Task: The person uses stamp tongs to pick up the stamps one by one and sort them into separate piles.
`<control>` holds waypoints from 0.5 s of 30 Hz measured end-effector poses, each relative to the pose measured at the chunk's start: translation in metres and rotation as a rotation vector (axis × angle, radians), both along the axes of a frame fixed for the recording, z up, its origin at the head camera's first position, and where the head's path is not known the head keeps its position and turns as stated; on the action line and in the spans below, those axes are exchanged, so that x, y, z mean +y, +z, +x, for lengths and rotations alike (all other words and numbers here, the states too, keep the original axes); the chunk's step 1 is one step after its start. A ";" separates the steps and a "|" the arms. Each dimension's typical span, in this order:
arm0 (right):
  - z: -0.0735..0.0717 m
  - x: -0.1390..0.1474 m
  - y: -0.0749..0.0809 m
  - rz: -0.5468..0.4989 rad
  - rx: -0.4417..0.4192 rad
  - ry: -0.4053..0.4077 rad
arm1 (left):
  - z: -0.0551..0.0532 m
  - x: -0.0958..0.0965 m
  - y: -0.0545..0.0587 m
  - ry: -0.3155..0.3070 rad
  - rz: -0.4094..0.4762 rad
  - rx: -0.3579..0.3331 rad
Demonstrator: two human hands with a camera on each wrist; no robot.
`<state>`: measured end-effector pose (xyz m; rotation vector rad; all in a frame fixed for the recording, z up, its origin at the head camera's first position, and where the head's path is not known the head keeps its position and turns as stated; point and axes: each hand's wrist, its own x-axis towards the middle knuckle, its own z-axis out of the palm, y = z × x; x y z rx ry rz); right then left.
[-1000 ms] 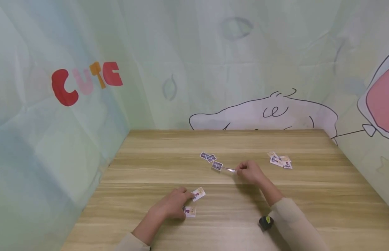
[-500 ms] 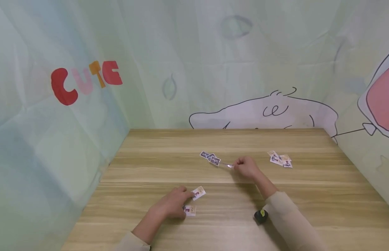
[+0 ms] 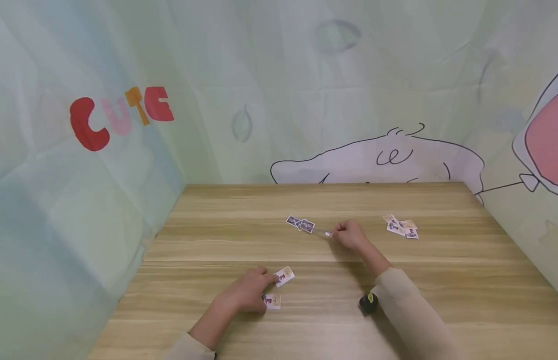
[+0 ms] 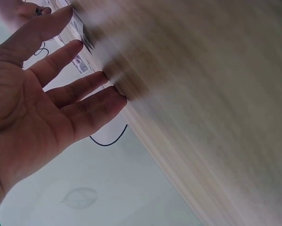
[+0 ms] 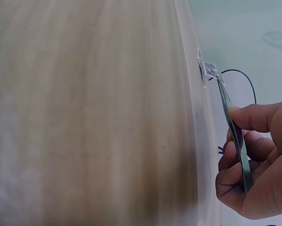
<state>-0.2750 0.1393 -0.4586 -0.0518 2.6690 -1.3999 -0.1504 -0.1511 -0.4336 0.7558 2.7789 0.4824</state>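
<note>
My right hand (image 3: 351,236) pinches metal tweezers (image 5: 235,127) between thumb and fingers. At the tweezers' tips is a small dark purple picture card with a white border (image 5: 210,69); in the head view it overlaps another dark card (image 3: 293,220) lying on the table. My left hand (image 3: 247,292) rests with extended fingers and fingertips down on the table, as the left wrist view shows. One fingertip touches a pale card with a coloured picture (image 3: 285,276). Beside the thumb lies a second pale card (image 3: 273,302), its left end hidden by the hand.
Several overlapping pale cards (image 3: 401,228) lie at the back right of the wooden table (image 3: 206,215). A black object with a yellow-green mark (image 3: 368,304) sits at the right cuff. Printed cloth walls (image 3: 215,100) enclose the table's back and sides.
My right hand has moved away and slightly left with the tweezers, bringing the dark card from beside the other dark cards to overlapping them. The left hand has stayed in place.
</note>
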 end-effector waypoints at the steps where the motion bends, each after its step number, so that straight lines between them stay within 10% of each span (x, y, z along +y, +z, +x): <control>1: -0.001 0.000 0.000 -0.001 -0.002 -0.001 | 0.000 0.000 0.000 0.002 -0.001 0.000; 15: -0.010 -0.008 -0.002 -0.009 -0.055 -0.032 | 0.000 -0.001 0.001 -0.001 0.003 -0.003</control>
